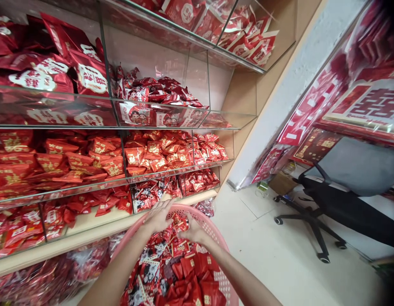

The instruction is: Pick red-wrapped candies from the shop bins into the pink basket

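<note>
A pink plastic basket [212, 229] sits low in front of me, filled with small red wrapped candies [184, 272]. My left hand [158, 216] reaches over its far rim with fingers spread, touching the candy pile. My right hand [192, 231] lies beside it inside the basket, fingers curled on a few red candy packets at the top of the pile. Both forearms come up from the bottom edge of the view.
Glass-fronted shelves [120, 127] on the left hold several bins of red candy packets and bags. A black office chair [327, 204] stands on the pale floor at right. Red packaged goods [359, 97] line the right wall. A cardboard box [281, 182] lies near the chair.
</note>
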`<state>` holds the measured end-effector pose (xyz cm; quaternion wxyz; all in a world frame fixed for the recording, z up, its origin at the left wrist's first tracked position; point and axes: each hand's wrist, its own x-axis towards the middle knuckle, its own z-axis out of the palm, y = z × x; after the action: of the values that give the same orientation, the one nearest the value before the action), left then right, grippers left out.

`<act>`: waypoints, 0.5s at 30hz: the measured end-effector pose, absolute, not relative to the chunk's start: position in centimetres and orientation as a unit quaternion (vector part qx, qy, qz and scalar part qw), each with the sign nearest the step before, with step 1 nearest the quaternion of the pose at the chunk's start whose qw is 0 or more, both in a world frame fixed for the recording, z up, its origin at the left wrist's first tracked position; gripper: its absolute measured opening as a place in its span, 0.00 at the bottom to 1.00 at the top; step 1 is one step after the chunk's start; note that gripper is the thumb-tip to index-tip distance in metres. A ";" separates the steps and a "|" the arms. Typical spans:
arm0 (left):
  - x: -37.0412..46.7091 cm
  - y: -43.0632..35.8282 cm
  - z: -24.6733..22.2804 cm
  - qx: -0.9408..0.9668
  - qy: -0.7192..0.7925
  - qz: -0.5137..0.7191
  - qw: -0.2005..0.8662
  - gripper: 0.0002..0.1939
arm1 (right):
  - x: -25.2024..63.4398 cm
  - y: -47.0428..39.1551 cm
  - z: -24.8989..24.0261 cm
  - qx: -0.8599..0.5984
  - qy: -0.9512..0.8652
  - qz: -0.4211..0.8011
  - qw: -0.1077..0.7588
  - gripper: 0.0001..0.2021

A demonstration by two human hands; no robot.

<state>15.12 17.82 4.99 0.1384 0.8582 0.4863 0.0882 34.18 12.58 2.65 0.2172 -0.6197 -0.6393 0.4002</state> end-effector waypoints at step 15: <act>15.1 18.1 4.3 0.863 0.476 0.110 0.128 0.39 | 37.1 13.2 4.5 -0.602 -0.686 0.331 0.240 0.37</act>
<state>15.12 18.10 4.25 0.1281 0.8631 0.4761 0.1096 37.11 13.23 4.47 0.2397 -0.6022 -0.6859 0.3309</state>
